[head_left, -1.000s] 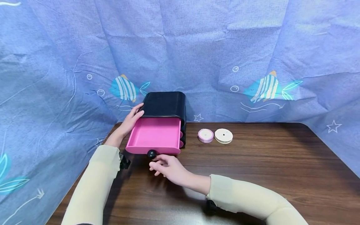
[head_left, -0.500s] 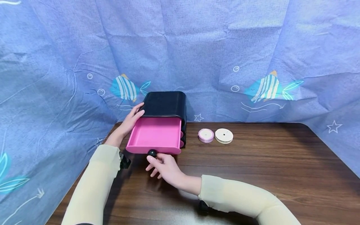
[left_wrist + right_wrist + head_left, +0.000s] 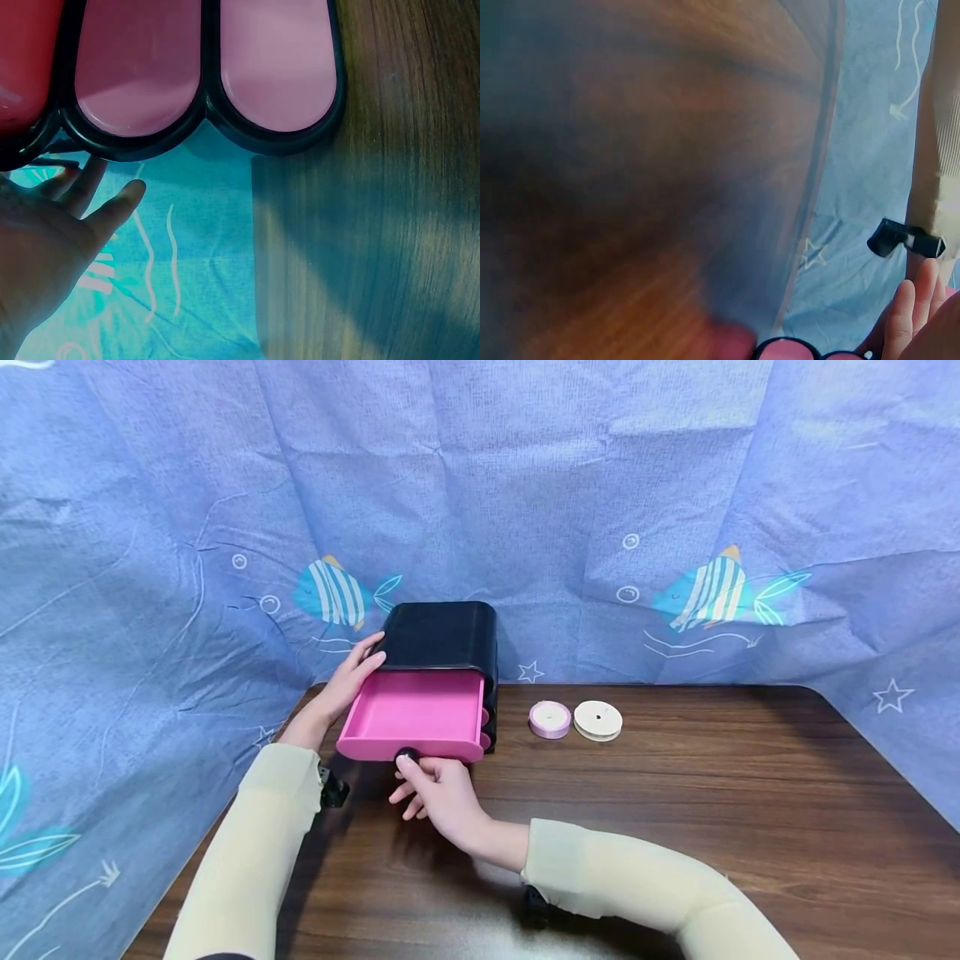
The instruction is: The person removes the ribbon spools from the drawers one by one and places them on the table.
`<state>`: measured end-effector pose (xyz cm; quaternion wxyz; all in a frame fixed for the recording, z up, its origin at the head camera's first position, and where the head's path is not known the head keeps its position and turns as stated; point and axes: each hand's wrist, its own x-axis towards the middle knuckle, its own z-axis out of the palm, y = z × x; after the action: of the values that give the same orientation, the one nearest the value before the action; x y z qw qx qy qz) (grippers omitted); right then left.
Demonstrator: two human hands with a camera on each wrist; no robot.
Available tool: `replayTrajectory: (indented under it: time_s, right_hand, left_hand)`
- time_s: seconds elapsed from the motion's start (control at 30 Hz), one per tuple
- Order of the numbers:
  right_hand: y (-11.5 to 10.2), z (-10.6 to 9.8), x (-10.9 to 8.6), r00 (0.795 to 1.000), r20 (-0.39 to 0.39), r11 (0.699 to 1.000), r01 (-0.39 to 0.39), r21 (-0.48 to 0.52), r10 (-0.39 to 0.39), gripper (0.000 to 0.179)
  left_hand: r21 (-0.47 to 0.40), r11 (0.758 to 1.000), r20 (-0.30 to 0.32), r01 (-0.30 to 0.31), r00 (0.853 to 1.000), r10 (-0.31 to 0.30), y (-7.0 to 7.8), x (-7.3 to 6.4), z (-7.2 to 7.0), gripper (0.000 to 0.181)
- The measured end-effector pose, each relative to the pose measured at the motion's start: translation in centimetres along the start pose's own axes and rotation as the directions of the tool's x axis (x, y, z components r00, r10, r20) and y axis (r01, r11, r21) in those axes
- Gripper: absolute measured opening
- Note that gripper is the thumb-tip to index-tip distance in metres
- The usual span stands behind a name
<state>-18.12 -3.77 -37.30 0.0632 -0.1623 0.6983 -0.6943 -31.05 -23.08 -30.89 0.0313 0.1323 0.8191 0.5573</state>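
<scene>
As the right hand [image 3: 442, 793] reaches in from below, its thumb and index finger are clamped on the round black knob [image 3: 407, 752] of a pink drawer [image 3: 375, 749], the other 3 fingers hanging loosely beneath. Opposite, the left hand [image 3: 347, 681] steadies the upper left side of a black cabinet [image 3: 437, 635], its thumb apart from its extended fingers, the thumb tip at the edge of the top.

The drawer stands partly out of the cabinet's top level, facing the person, with its pink floor in view. Below it, seen from the left wrist, are 2 rounded pink fronts [image 3: 142, 67] in black rims. The cabinet sits toward the rear left of a dark wood-grain table [image 3: 675, 793].

Just right of the cabinet and well apart from both hands, 2 rolls lie flat: a lavender-edged roll [image 3: 550, 718] and, close by it on the right, a white roll [image 3: 597, 720] with a small dark center.

Pale cream sleeves cover both forearms, and a small black device [image 3: 535, 906] shows beneath the right cuff. Behind the table hangs a creased blue cloth [image 3: 525, 485], printed with 2 striped fish [image 3: 708, 589], white stars and bubbles.
</scene>
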Motion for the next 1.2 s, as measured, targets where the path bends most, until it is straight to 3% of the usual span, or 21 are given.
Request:
replayTrajectory:
  time_s: [0.33,0.6,0.8,0.9,1.1,1.2]
  right_hand:
    - [1.2,-0.6,2.0,0.999,-0.045,1.0,0.025,-0.002,-0.025,0.04]
    - [0.8,-1.0,3.4,0.994,-0.1,0.999,0.05,-0.006,-0.051,0.042]
    - [0.9,-1.4,4.6,0.992,-0.115,0.999,0.044,-0.025,-0.046,0.044]
    - [1.0,-1.6,5.2,0.991,-0.12,0.998,0.052,-0.036,-0.056,0.047]
    - [1.0,-1.9,6.5,0.989,-0.137,0.997,0.049,-0.065,-0.057,0.051]
    - [1.1,-2.1,7.0,0.988,-0.144,0.996,0.042,-0.075,-0.052,0.053]
  left_hand:
    - [-0.006,1.0,0.014,0.01,1.0,-0.01,-0.1,0.1,-0.1,0.063]
    - [-0.029,0.999,-0.011,-0.014,1.0,0.013,-2.6,1.5,-0.5,0.063]
    - [-0.023,0.999,-0.019,-0.033,0.999,0.033,-3.2,1.8,-0.6,0.063]
    - [-0.009,1.0,-0.018,-0.023,1.0,0.023,-2.9,1.7,-0.6,0.064]
    - [0.011,1.0,-0.002,-0.007,1.0,0.007,-0.2,0.3,-0.2,0.064]
    - [0.007,1.0,0.0,-0.007,1.0,0.007,0.0,0.2,-0.1,0.064]
